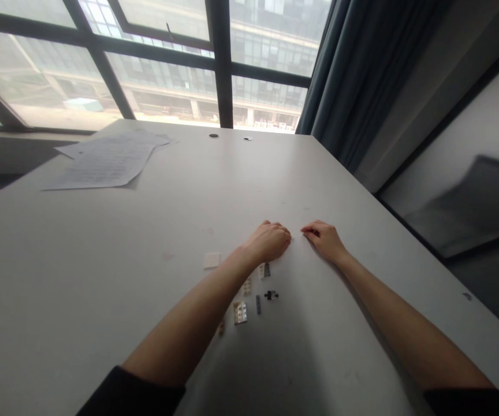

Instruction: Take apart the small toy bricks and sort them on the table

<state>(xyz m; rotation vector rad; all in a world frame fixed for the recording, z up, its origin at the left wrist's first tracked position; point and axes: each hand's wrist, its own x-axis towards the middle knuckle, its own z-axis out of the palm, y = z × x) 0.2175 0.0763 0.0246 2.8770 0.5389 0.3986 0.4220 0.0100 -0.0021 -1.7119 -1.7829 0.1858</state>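
Observation:
My left hand point(271, 240) is closed, palm down over the table, with a tiny whitish bit showing at its fingertips; its kind is too small to tell. Just to the right, my right hand point(324, 238) pinches thumb and fingers together; whatever they hold is not clear. A narrow gap separates the hands. Near my left forearm lie small building-block pieces: a white square plate point(212, 260), a grey-and-white piece point(265, 270), a pale studded brick point(246, 285), a shiny studded brick point(240, 312), a dark grey strip point(258, 304) and a black piece point(271, 295). The forearm partly covers a brownish piece point(221, 328).
The white table point(102, 277) reaches to the window. Printed papers point(106, 162) lie at its far left. Two round holes, one of them a cable hole point(213, 136), are at the back edge. A dark curtain point(362, 69) hangs at the right, and a dark mark point(466, 296) is near the right edge.

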